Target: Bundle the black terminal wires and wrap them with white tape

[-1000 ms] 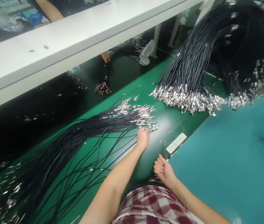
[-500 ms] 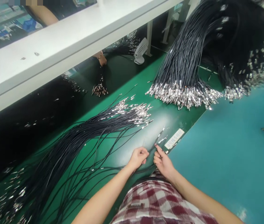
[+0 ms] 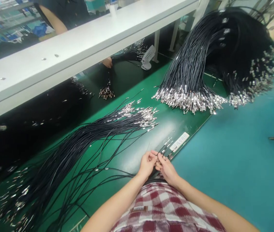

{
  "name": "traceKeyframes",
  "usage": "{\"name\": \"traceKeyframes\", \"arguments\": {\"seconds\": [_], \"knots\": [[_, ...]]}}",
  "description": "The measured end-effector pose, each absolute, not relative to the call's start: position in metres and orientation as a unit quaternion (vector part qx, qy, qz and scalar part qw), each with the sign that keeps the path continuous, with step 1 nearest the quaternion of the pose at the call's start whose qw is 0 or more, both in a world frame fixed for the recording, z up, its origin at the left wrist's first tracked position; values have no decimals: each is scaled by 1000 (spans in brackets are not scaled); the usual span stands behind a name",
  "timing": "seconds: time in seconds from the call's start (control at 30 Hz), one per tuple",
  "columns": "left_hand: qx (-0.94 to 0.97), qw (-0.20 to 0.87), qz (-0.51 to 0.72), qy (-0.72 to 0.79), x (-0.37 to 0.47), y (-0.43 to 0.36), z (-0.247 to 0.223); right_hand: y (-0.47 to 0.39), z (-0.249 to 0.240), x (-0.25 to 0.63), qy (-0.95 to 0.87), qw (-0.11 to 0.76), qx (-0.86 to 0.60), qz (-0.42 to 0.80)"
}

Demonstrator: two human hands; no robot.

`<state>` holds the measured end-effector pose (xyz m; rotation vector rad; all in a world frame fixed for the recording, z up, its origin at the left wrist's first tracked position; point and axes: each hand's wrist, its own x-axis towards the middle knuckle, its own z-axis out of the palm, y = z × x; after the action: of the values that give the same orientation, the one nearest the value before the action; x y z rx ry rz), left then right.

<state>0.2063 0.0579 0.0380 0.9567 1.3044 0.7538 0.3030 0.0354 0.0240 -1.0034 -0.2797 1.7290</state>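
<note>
My left hand point(image 3: 148, 163) and my right hand point(image 3: 166, 168) meet at the table's near edge, fingers closed round thin black cables. Silver-tipped cable ends point(image 3: 166, 144) stick out beyond my fingers, beside a white label point(image 3: 179, 141). Left of my hands, a long bundle of black cables point(image 3: 83, 133) lies across the green table point(image 3: 129, 158), its silver ends pointing right. A few loose cables run from the left towards my hands and pass under my left forearm.
A large pile of black cables point(image 3: 190, 61) stands at the back right, silver ends down. A white shelf point(image 3: 83, 48) crosses above the table. Behind it are a small white fan point(image 3: 148, 58), another person's hand point(image 3: 107, 62) and a person's arm point(image 3: 54, 21).
My hands have come together; they were slightly apart before. The view has shifted a little. The other person's hand still holds a cable bunch beneath the shelf.
</note>
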Motion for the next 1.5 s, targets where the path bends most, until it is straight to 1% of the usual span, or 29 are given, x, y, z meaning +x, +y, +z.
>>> {"name": "traceKeyframes", "arguments": {"seconds": [0.1,0.13,0.17,0.2,0.3,0.33,0.4,0.47,0.53,0.67,0.77,0.93,1.0,1.1,1.2,1.33,1.5], "knots": [[435,657,278,549,196,57,27,32,20,306,-121,535,-459,699],[464,641,261,553,187,61,25,31,18,307,-117,539,-470,690],[510,598,248,566,175,67,24,31,17,308,-106,543,-471,687],[568,527,240,584,161,76,24,30,16,309,-87,544,-463,694],[718,252,194,619,116,112,26,29,13,309,6,527,-415,742],[750,185,160,615,105,125,26,29,12,308,35,518,-403,754],[799,115,71,586,92,147,26,30,9,307,73,510,-395,761],[826,89,-11,556,93,162,24,31,6,306,88,510,-392,761],[830,79,-60,549,102,170,21,34,6,306,90,513,-386,761],[828,93,-86,546,115,166,20,39,9,310,86,529,-357,765],[820,143,-55,552,114,150,23,41,12,316,82,536,-326,774],[773,290,120,551,107,119,32,39,12,319,74,539,-311,779],[732,364,172,550,105,109,38,39,12,318,72,540,-305,781],[660,475,206,545,104,96,48,39,13,317,69,551,-289,780],[604,544,217,541,107,85,58,41,19,315,50,550,-280,785],[578,571,227,537,109,68,65,50,31,309,-9,552,-306,776],[551,589,221,548,108,48,65,55,42,299,-46,556,-407,723]]}}
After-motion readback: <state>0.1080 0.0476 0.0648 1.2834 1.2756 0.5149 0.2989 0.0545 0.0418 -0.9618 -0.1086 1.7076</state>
